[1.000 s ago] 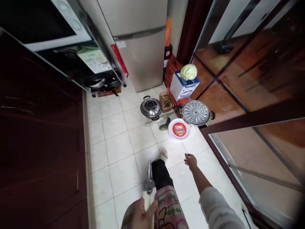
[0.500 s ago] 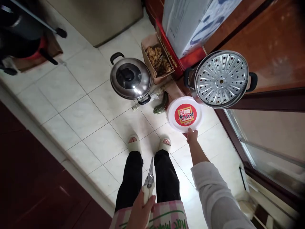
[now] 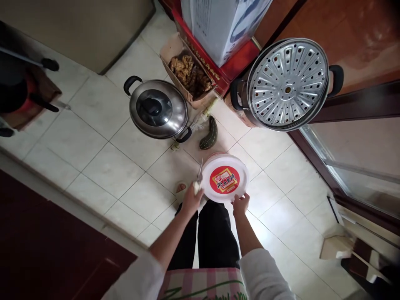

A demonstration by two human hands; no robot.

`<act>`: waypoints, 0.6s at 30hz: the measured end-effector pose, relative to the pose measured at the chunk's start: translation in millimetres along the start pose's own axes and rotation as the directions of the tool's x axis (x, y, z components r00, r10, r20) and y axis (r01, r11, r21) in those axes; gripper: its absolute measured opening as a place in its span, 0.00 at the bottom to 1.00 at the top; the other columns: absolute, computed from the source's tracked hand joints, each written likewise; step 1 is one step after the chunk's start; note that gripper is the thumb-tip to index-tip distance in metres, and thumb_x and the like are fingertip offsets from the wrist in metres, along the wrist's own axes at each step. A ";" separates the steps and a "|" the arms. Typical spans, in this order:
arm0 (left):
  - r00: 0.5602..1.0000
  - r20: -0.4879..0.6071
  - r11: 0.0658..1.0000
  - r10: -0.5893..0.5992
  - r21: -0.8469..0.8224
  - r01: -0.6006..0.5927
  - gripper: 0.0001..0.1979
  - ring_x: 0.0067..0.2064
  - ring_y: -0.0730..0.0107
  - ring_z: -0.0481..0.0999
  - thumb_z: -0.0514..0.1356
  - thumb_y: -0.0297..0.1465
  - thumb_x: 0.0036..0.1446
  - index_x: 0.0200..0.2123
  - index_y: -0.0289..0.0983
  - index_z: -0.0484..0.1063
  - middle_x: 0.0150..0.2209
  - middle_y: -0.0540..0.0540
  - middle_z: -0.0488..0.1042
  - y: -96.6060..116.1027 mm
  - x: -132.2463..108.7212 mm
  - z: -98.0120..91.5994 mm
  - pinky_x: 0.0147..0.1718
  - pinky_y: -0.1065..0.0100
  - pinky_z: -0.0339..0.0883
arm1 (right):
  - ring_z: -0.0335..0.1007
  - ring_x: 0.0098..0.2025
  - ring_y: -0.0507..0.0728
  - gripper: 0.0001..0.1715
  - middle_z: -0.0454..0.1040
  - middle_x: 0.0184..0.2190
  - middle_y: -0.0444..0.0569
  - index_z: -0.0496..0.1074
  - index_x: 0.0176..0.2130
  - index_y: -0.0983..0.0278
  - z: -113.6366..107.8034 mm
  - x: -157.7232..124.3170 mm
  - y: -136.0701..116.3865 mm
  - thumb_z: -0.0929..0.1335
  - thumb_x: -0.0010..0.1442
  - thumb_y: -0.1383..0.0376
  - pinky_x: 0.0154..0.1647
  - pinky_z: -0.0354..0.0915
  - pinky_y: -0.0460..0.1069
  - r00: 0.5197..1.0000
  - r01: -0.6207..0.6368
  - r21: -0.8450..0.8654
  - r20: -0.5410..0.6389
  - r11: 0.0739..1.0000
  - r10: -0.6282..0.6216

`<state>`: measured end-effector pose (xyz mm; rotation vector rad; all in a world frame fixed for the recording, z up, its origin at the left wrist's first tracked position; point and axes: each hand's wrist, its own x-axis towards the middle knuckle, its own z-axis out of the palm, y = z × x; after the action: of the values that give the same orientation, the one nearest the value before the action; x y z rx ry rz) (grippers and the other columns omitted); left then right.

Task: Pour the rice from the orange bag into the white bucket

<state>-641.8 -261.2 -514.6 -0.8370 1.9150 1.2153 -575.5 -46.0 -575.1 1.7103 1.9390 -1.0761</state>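
- Find the tub (image 3: 225, 180) near the middle of the scene, between both grips, printed side up.
- See the right grip (image 3: 240, 204) clamped on the near right rim of the tub; cannot tell the exact finger placement beneath.
- See the left grip (image 3: 191, 199) wrapped around the shears (image 3: 196, 187), against or just beside the tub's left rim; cannot tell any firm hold on the tub there.
- Hold the tub level, sharing weight across both sides rather than hanging everything from the rim.
- Tuck spare left fingers underneath for support, without loosening around the handles.
- Point the blades far and slightly outward, off the rim; likely the main hazard here.
- Mind the squash (image 3: 208, 133) just beyond the tub, the pan (image 3: 156, 121) far left and the steamer (image 3: 287, 83) far right.
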 end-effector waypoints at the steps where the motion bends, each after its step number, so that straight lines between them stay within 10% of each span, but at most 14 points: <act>1: 1.000 -0.016 1.000 0.021 0.004 -0.021 0.16 0.48 0.52 0.76 0.59 0.37 0.53 0.44 0.37 0.69 0.43 0.40 0.78 11.3 26.6 4.9 0.48 0.57 0.66 | 0.71 0.33 0.57 0.30 0.73 0.34 0.46 0.60 0.51 0.59 -0.2 0.3 0.3 0.65 0.47 0.58 0.31 0.71 0.53 1.000 -0.004 -0.026 -0.018 1.000 0.004; 6: 0.998 -0.036 0.998 0.054 -0.038 -0.055 0.18 0.50 0.53 0.75 0.61 0.34 0.53 0.48 0.40 0.68 0.45 0.43 0.77 36.6 82.1 31.1 0.50 0.58 0.65 | 0.72 0.37 0.59 0.28 0.74 0.43 0.51 0.62 0.50 0.57 -13.4 1.2 -13.3 0.65 0.48 0.59 0.32 0.69 0.52 0.998 0.045 -0.111 -0.036 0.993 -0.049; 12: 1.000 0.024 0.987 -0.021 -0.160 0.024 0.17 0.42 0.55 0.77 0.66 0.37 0.46 0.40 0.38 0.73 0.37 0.46 0.79 35.9 46.3 18.6 0.44 0.59 0.68 | 0.72 0.33 0.56 0.31 0.76 0.35 0.46 0.61 0.50 0.57 -77.1 -30.3 -40.4 0.72 0.50 0.52 0.30 0.67 0.49 0.972 0.123 0.055 0.195 0.991 -0.131; 18: 0.987 0.128 0.924 -0.097 -0.357 0.137 0.29 0.36 0.55 0.79 0.69 0.48 0.38 0.40 0.33 0.74 0.31 0.43 0.80 42.2 13.2 -38.9 0.36 0.59 0.71 | 0.72 0.33 0.57 0.36 0.78 0.34 0.46 0.64 0.52 0.57 -98.9 -55.3 -83.0 0.75 0.48 0.51 0.30 0.68 0.50 0.888 -0.014 0.216 0.452 0.976 -0.087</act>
<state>-691.8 -284.5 -493.8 -1.0381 1.5496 1.5360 -620.1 -12.1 -446.3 1.3507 1.6021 -1.5879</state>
